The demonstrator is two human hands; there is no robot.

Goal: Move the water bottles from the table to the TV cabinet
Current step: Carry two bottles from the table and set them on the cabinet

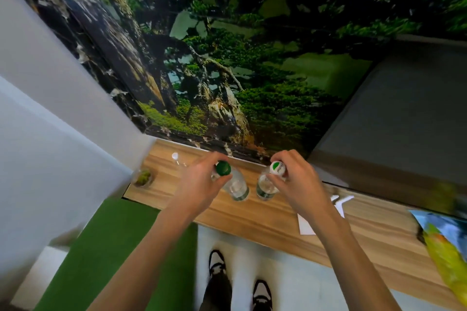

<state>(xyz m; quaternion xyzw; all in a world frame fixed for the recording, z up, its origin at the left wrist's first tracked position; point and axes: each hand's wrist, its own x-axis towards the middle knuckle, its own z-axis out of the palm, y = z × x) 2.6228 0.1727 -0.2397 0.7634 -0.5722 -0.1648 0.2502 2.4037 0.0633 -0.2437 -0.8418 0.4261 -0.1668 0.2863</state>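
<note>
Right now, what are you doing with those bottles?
A person stands at a wooden cabinet below a big screen, holding two water bottles by their tops. The left hand grips the green-capped bottle; the right hand grips the white-capped bottle. Both bottles are upright at the cabinet top. A third bottle sits further left.

Soft, even indoor light fills the wide-angle view with hardly any hard shadows, while straight lines bow toward the frame edges, motion blur smears the white wall [38, 113] at left and the colourful bag [444, 255] at right, and only the middle stays fairly sharp.
</note>
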